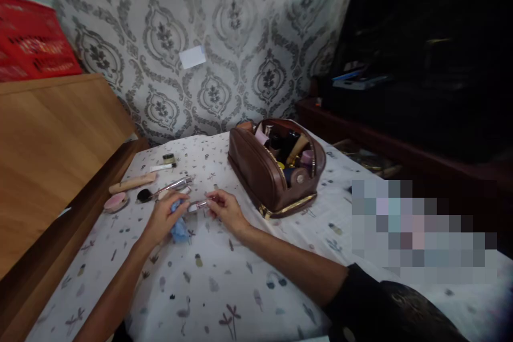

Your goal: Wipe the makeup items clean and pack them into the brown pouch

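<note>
Fingers of my left hand [166,216] are closed on a crumpled blue cloth [180,231], which hangs below them. My right hand [226,211] pinches a small, slim tube [197,206] with a clear and pinkish body; its left end meets the cloth and left fingertips. Beyond my hands lie a silver-handled brush [172,186] with a dark head, a beige tube [133,183], a round pink compact [116,202], a small jar [169,158] and a thin white tube [162,168]. To the right stands an open brown bag [256,171] with cosmetics inside.
A patterned white sheet [212,278] covers the surface. Wooden furniture [52,133] with a red bag [36,37] borders the left. Dark furniture [401,139] stands at the right, near a pixelated patch. Patterned wallpaper is behind.
</note>
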Demonstrator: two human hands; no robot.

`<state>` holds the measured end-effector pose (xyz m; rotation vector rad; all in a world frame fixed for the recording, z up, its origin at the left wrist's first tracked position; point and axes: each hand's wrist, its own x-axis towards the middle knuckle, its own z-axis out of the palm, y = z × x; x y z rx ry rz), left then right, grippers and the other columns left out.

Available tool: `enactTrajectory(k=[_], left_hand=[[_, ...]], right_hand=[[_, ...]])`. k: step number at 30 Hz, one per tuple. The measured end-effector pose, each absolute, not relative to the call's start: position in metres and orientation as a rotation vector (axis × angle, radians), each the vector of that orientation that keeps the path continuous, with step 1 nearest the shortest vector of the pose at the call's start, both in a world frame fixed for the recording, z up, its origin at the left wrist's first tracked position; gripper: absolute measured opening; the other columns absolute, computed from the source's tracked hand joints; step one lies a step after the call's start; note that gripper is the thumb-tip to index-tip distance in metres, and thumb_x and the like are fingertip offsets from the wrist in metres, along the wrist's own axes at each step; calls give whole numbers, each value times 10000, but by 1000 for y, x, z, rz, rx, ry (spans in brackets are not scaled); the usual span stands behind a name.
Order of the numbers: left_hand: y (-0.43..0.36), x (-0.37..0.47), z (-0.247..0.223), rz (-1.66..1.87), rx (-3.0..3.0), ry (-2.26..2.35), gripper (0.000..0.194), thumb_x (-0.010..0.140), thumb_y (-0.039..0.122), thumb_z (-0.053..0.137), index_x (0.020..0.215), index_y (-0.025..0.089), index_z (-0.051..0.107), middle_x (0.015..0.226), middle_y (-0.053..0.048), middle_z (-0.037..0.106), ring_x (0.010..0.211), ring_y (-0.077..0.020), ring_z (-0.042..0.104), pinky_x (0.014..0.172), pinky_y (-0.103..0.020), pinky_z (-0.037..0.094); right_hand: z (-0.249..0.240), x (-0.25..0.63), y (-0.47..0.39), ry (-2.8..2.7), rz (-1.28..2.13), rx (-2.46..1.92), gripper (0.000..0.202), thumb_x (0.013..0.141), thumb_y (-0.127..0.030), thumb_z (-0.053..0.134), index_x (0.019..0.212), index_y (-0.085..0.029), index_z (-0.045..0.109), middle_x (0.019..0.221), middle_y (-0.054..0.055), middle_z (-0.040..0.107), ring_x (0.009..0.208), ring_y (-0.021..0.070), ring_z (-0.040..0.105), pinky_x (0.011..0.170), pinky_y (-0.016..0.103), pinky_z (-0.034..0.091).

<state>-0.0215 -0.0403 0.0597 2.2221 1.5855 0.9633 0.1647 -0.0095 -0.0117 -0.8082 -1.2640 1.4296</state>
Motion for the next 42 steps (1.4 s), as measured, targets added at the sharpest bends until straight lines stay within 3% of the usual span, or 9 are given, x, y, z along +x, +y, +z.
enactTrajectory(k=[4,11,14,18,23,29,36,38,42], left_hand=[[-47,5,62,1354,2173,1801,327,924,460,451,999,205,641,980,-71,672,934,-236,622,850,-345,485],[-45,40,43,969,2225,1612,381,944,487,395,1009,218,656,1006,-70,715,961,-243,658,874,-359,489],[-36,35,47,1048,2133,1645,432,911,558,416,925,217,680,912,-57,724,911,-250,667,814,-344,507],[-29,37,52,1196,1916,1666,552,847,680,434,719,196,666,678,-40,668,682,-226,628,650,-315,508],[-29,46,43,1318,1525,1649,607,700,781,569,667,181,656,616,-22,638,589,-190,569,566,-286,487],[-33,47,35,1240,1505,1567,572,773,733,551,784,174,676,706,-34,680,648,-207,611,650,-315,517],[-31,49,55,1341,1884,1756,520,890,651,397,1020,222,660,1088,-73,700,1046,-266,626,918,-367,482],[-32,54,56,1261,2022,1700,451,903,596,417,987,228,664,1052,-67,703,1034,-259,630,885,-346,494],[-28,65,55,1132,2156,1691,413,906,560,425,780,236,648,774,-41,682,764,-230,635,666,-311,499]], right_hand=[[-7,169,-25,-1312,1352,-787,162,748,-294,650,856,-183,606,657,-37,589,573,101,534,563,220,459],[4,177,-36,-1262,1255,-721,124,753,-267,631,838,-178,645,701,-19,604,652,118,547,633,229,479],[11,183,-34,-1220,1238,-702,158,754,-270,649,882,-180,662,771,3,651,716,138,593,691,251,497],[16,187,-33,-1220,1297,-690,171,773,-318,664,874,-181,648,744,-1,650,672,133,588,654,246,485],[11,184,-32,-1197,1423,-610,298,663,-367,775,861,-176,661,743,-8,651,712,144,594,711,264,487],[14,188,-33,-1313,1258,-712,361,672,-510,778,746,-173,671,770,-5,605,744,144,575,679,245,458],[22,200,-33,-1742,900,-1097,144,784,-286,680,880,-205,608,828,13,678,745,172,614,691,269,468],[20,201,-33,-1947,744,-1129,181,792,-281,667,948,-204,614,917,57,702,822,222,639,720,314,484],[16,203,-32,-2071,638,-1075,259,829,-282,630,1070,-192,601,991,100,707,919,264,650,729,337,504]])
